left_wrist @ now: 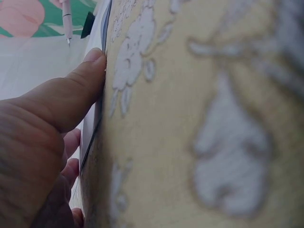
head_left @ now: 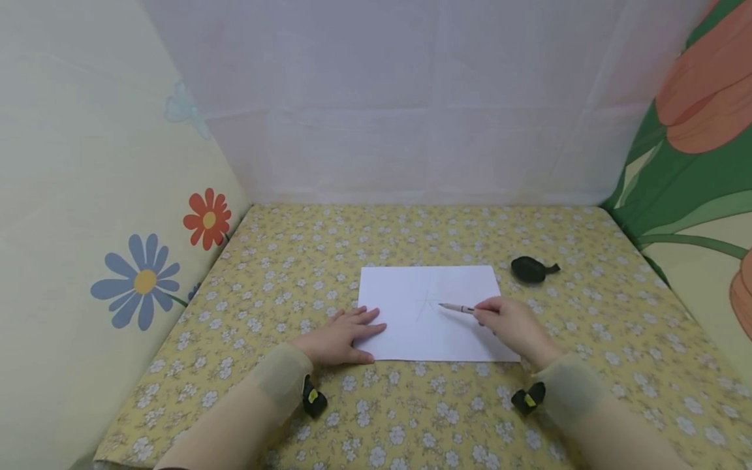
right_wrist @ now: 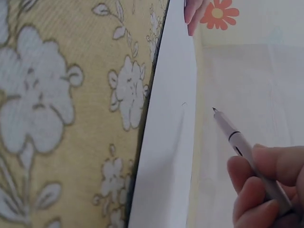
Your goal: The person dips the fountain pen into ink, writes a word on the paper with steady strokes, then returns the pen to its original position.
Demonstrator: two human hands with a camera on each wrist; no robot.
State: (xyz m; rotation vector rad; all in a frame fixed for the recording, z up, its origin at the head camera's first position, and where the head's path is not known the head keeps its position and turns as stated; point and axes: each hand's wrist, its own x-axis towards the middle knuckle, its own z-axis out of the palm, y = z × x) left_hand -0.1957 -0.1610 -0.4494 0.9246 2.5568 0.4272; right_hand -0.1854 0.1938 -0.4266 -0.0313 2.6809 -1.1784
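A white sheet of paper [head_left: 399, 343] lies on the flowered cloth, with a few faint thin lines near its middle. My left hand [head_left: 343, 336] rests flat on the sheet's left edge, fingers spread; in the left wrist view its thumb [left_wrist: 78, 90] lies along the near edge. Over the right half of the sheet, my right hand [head_left: 514, 326] grips a pale pen [head_left: 458, 308] between thumb and fingers. The pen's dark tip points left toward the lines. In the right wrist view the pen [right_wrist: 232, 133] is lifted off the paper [right_wrist: 166, 128], and a small curved mark shows there.
A flat black oval thing with a short flared neck [head_left: 529, 269] lies just beyond the sheet's right corner. Yellow flowered cloth [head_left: 305, 261] covers the table. A pale curtain [head_left: 411, 130] hangs behind, with flower-printed panels on both sides.
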